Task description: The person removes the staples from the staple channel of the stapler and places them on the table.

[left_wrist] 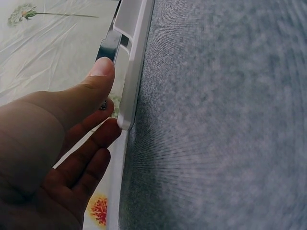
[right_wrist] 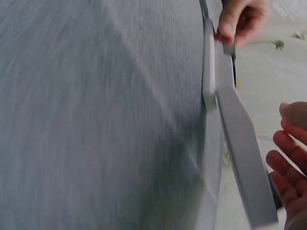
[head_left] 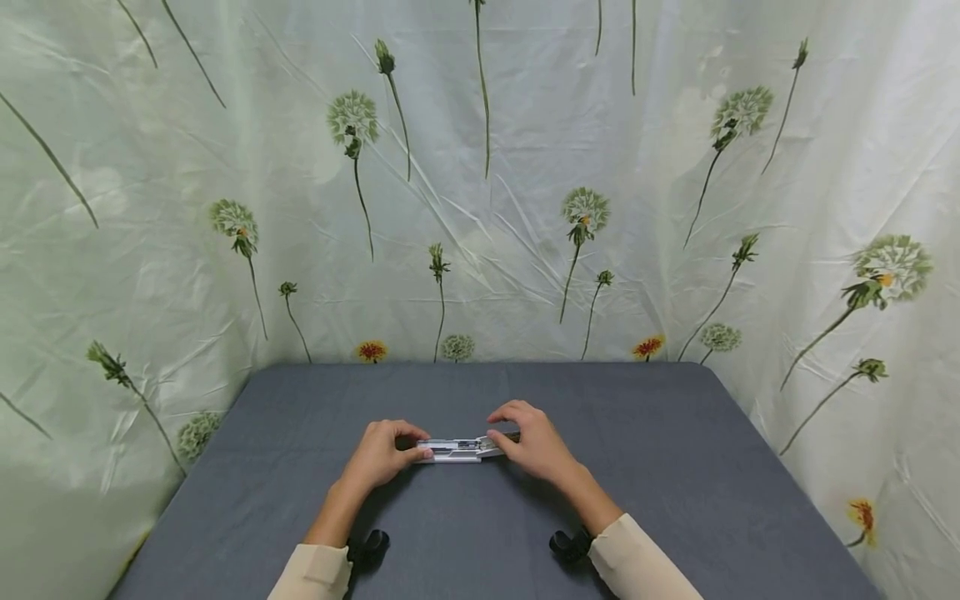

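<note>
White stapler (head_left: 455,451) spread open between our two hands

We have it near the middle of the grey tabletop (head_left: 465,533), lengthwise from left to right, with its metal rail exposed. Close along the surface runs its base; whether it touches there, we cannot tell. At the left end, our left hand (head_left: 378,454) pinches the stapler, thumb on the near side, fingers behind. Toward the right, its hinged arm (right_wrist: 244,158) tilts up and away from the tabletop. Our right hand (head_left: 534,440) is beside that arm, loosely curved, fingers parted and gripping nothing; any fingertip contact we cannot make out. Beyond the far edge, we see a pale curtain (head_left: 480,233) printed with dandelions.
</note>
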Demonstrator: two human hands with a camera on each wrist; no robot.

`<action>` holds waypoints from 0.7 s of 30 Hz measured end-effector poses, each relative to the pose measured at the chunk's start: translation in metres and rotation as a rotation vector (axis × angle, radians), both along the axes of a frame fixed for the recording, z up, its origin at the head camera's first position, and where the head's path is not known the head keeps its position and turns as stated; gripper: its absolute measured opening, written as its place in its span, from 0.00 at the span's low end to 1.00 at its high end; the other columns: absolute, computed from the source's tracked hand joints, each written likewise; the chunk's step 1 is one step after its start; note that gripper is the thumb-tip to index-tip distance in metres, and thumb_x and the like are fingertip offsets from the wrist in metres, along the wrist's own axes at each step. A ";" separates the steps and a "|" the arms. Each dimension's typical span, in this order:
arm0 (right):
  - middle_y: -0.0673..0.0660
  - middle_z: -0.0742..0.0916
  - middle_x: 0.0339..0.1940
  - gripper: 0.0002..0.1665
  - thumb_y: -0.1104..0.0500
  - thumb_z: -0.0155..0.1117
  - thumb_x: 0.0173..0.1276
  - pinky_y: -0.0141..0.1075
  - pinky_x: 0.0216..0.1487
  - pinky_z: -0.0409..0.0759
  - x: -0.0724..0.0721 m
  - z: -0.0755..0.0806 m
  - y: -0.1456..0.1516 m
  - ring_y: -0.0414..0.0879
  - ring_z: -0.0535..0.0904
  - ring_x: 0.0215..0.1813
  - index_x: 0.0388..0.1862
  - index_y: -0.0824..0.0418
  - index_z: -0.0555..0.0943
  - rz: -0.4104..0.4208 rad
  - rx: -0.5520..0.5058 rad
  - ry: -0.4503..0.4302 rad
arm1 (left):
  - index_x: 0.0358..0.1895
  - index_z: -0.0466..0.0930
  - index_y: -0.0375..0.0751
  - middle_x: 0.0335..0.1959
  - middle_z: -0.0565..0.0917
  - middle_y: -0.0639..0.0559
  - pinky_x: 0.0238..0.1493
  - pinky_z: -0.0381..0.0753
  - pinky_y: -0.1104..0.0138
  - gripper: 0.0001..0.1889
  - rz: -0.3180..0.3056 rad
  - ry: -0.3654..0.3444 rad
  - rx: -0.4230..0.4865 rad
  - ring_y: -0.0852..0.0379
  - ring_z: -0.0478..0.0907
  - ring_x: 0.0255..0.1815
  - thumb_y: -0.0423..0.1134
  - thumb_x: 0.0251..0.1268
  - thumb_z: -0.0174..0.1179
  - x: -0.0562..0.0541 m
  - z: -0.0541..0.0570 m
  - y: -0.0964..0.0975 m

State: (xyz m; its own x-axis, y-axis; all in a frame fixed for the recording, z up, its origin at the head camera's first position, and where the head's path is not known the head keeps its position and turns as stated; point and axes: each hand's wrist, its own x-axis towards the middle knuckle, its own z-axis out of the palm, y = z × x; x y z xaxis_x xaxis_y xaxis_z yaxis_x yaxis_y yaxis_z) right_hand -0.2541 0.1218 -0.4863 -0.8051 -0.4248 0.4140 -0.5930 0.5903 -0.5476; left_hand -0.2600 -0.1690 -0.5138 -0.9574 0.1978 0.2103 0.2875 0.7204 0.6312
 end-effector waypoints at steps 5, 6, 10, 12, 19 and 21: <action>0.51 0.88 0.46 0.10 0.57 0.71 0.71 0.47 0.53 0.83 0.002 -0.003 -0.021 0.49 0.85 0.52 0.49 0.59 0.88 -0.011 0.044 0.000 | 0.36 0.92 0.57 0.35 0.89 0.63 0.46 0.81 0.59 0.09 -0.004 0.003 -0.002 0.64 0.82 0.37 0.44 0.51 0.80 0.000 0.000 -0.001; 0.51 0.88 0.46 0.10 0.57 0.71 0.71 0.46 0.53 0.83 0.002 -0.004 -0.024 0.48 0.85 0.52 0.48 0.58 0.88 -0.016 0.062 0.008 | 0.36 0.92 0.57 0.34 0.89 0.63 0.45 0.81 0.59 0.09 -0.002 0.005 -0.003 0.65 0.81 0.37 0.44 0.51 0.80 0.000 0.000 -0.001; 0.51 0.88 0.46 0.10 0.56 0.71 0.71 0.46 0.53 0.82 0.003 -0.006 -0.034 0.48 0.84 0.51 0.47 0.58 0.89 -0.029 0.109 0.023 | 0.36 0.92 0.56 0.35 0.89 0.62 0.44 0.82 0.60 0.09 -0.010 0.014 -0.001 0.64 0.82 0.37 0.44 0.52 0.80 0.000 -0.001 0.000; 0.50 0.88 0.45 0.09 0.55 0.72 0.71 0.45 0.52 0.82 0.003 -0.007 -0.037 0.47 0.84 0.50 0.46 0.57 0.89 -0.042 0.136 0.027 | 0.37 0.92 0.56 0.36 0.89 0.61 0.45 0.82 0.60 0.09 -0.020 0.017 -0.001 0.64 0.83 0.38 0.45 0.52 0.80 0.000 -0.001 0.001; 0.48 0.87 0.41 0.04 0.53 0.71 0.71 0.40 0.49 0.81 0.001 -0.012 -0.046 0.43 0.82 0.46 0.39 0.51 0.89 -0.054 0.215 0.034 | 0.38 0.93 0.54 0.36 0.90 0.60 0.44 0.81 0.60 0.09 -0.010 0.002 0.010 0.63 0.82 0.37 0.44 0.53 0.80 0.001 0.001 0.002; 0.47 0.87 0.40 0.05 0.52 0.71 0.71 0.39 0.49 0.81 0.001 -0.012 -0.048 0.43 0.82 0.45 0.38 0.51 0.89 -0.057 0.221 0.038 | 0.38 0.93 0.54 0.36 0.90 0.60 0.44 0.81 0.60 0.09 -0.008 0.001 0.006 0.63 0.82 0.37 0.44 0.53 0.79 0.002 0.003 0.001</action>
